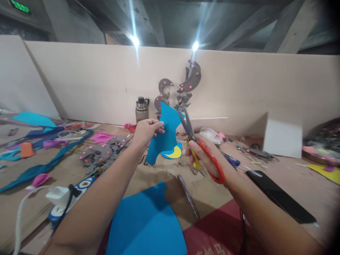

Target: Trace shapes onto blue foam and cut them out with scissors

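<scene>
Between the thumb and fingers of my left hand is a cut piece of blue craft sheet, held up above the table. My right hand grips red-handled scissors; their blades point up, slightly parted, beside the sheet's right edge. Behind the held piece lies a yellow crescent on a blue backing, partly covered. A larger blue sheet with a curved edge rests nearest me. On the cardboard between my forearms lies a pen.
A black phone lies at right. At left are a power strip with a white plug, grey pieces with pink dots and coloured scraps. A bottle and grey moon-shaped hangings stand by the back panel.
</scene>
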A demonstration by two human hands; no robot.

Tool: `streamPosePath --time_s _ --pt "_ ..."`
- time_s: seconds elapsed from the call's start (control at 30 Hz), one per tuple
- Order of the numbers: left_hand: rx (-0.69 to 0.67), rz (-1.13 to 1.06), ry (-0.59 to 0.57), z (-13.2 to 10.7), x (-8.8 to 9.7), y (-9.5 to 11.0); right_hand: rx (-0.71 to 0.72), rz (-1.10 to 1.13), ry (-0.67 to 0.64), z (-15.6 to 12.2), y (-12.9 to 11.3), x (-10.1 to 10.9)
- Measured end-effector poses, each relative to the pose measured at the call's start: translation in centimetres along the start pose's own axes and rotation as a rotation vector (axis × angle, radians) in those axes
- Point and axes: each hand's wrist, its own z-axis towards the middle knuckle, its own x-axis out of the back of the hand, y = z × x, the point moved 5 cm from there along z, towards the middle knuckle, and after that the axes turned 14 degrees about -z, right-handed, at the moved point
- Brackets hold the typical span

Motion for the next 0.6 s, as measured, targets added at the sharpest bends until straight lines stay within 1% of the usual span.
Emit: streamPosePath --time_s 0.07,0.17,0.37,0.6 --pt "0.015 -0.021 -0.006 0.3 0.2 -0.3 -0.046 -0.001 -0.109 -0.1 0.2 -0.9" --pt "0.048 -0.074 -0.016 0.6 0.2 -0.7 -0.085 -0.053 -0.179 0.1 0.7 -1.6" --pt "0.135 -0.152 -0.019 0.3 -0.3 -0.8 -0.063 -0.118 -0.208 0.2 1.3 -1.8" --pt "0.139 -0.170 -0.002 0.1 -0.4 -0.9 -0.061 -0.090 -0.183 0.1 1.5 -2.0"
